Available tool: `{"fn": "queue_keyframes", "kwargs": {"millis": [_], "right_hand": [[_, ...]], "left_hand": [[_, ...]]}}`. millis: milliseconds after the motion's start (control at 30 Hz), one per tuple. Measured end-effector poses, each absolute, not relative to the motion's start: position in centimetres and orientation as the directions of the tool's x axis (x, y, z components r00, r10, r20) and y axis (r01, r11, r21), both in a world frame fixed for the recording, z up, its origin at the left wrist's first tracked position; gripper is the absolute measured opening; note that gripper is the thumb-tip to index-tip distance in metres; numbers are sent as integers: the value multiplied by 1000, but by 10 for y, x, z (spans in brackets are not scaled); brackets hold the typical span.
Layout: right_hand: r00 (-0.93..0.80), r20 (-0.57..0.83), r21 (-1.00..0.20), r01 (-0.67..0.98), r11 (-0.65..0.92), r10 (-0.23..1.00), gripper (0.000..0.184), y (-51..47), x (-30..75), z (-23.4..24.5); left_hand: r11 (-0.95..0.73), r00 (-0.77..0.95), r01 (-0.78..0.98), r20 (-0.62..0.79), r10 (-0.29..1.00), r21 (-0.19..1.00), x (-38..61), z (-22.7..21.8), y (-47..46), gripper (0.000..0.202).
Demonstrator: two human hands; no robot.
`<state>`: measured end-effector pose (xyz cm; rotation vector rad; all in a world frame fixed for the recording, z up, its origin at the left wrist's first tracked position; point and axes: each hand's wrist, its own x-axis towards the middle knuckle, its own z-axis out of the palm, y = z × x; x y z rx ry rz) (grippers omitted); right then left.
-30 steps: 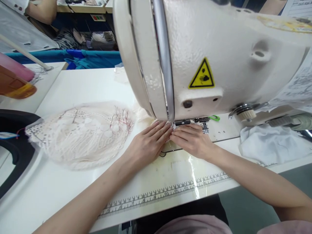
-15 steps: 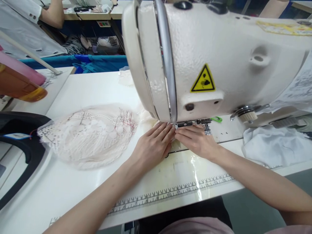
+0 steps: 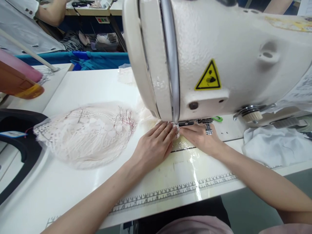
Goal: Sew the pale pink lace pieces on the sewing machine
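Observation:
Under the head of a white sewing machine (image 3: 214, 42), a narrow bit of white lace (image 3: 178, 132) shows between my fingertips. My left hand (image 3: 156, 141) lies low over the fabric, its fingers close together and the thumb tucked under, closed on the lace edge. On the other side my right hand (image 3: 201, 136) pinches at the same lace; the metal bar and screw by the presser foot (image 3: 195, 123) hide part of its fingers. The needle point is hidden. Left of my hands spreads a pale lace piece (image 3: 90, 135) with dark red thread ends.
A black curved object (image 3: 31, 162) lies at the left edge, near orange and pink thread cones (image 3: 19, 78). White cloth (image 3: 275, 144) is bunched on the right. A printed ruler (image 3: 170, 195) runs along the table's front edge. Another person's arm (image 3: 52, 13) shows behind.
The view has shifted slightly, so the machine head appears larger and further right. My right hand sits a little farther from my left, and more lace shows between them.

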<state>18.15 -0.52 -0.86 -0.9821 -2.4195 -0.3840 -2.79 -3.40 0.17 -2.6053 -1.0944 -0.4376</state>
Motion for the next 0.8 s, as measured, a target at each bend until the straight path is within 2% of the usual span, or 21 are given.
{"fn": "queue_keyframes", "kwargs": {"millis": [267,400,600,700,800], "right_hand": [[-499,397,-326,708,627,770,27,0,176,1],[-481,373,-404,685,606,793,25,2,175,3],[-476,397,-361,705,610,785,25,1,177,-4],[-495,479,-231,726,648,725,24,-3,180,-6],[-556,514,-74,729,680,653,22,-8,183,-5]], "left_hand": [[-650,622,757,384,683,-70,-28,-2,-32,36],[-638,609,767,389,691,-67,-27,-1,-31,36],[-641,621,760,408,669,-106,-26,0,-32,34],[-684,671,715,414,614,-143,-26,-2,-34,32],[-683,669,719,396,629,-131,-26,-4,-36,33]]}}
